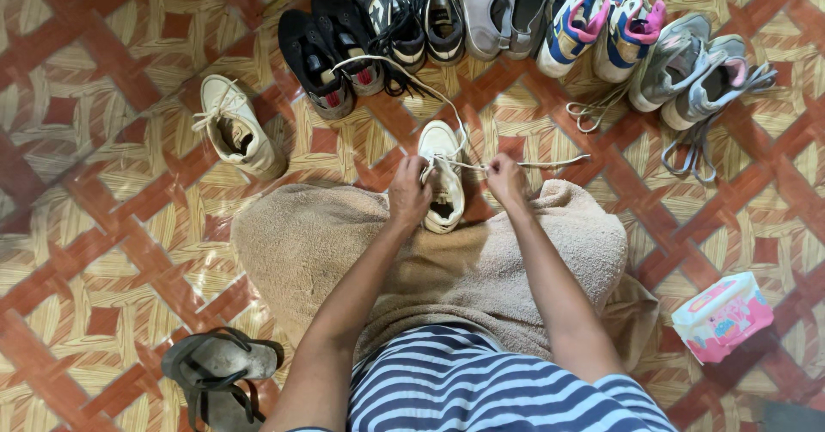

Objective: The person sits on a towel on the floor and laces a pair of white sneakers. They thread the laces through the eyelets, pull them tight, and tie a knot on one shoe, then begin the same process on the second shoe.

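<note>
Striped shirt lowest in frame; above it, on a beige towel (344, 243), the left hand (409, 193) steadies a cream sneaker (442, 174) (mid-lacing), right hand (507, 181) fingers pinching its white lace (550, 162); threading the next eyelet needs slack.

Sneaker (443, 178): on towel (344, 243), under left grip (408, 193), just left of right grip (507, 181). Lace (550, 162): runs from right grip rightward and beyond the grips. Second sneaker (236, 131): on floor (86, 226), well left. Row of shoes (516, 19): beyond the grips. Sandals (215, 376): left, behind. Packet (722, 316): right, behind.
</note>
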